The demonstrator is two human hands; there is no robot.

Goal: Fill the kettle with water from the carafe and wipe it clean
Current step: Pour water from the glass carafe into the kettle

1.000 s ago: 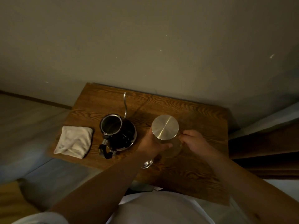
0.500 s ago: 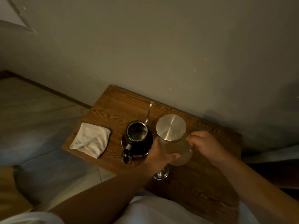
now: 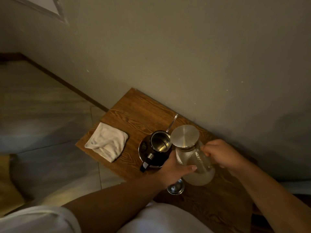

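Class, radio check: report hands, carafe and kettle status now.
Left hand and right hand both grip clear glass carafe, steel lid on. Black gooseneck kettle open. No pour yet.

Carafe (image 3: 193, 158) now tipped, lidded top leaning toward open kettle (image 3: 159, 145); earlier upright.

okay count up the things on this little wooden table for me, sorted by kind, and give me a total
Kettles: 1, the open kettle
Kettle lids: 1, the loose lid near the front edge
Carafes: 1, the glass carafe, tilted toward the kettle, held by the left hand and right hand
Cloths: 1, the folded white cloth
Total: 4
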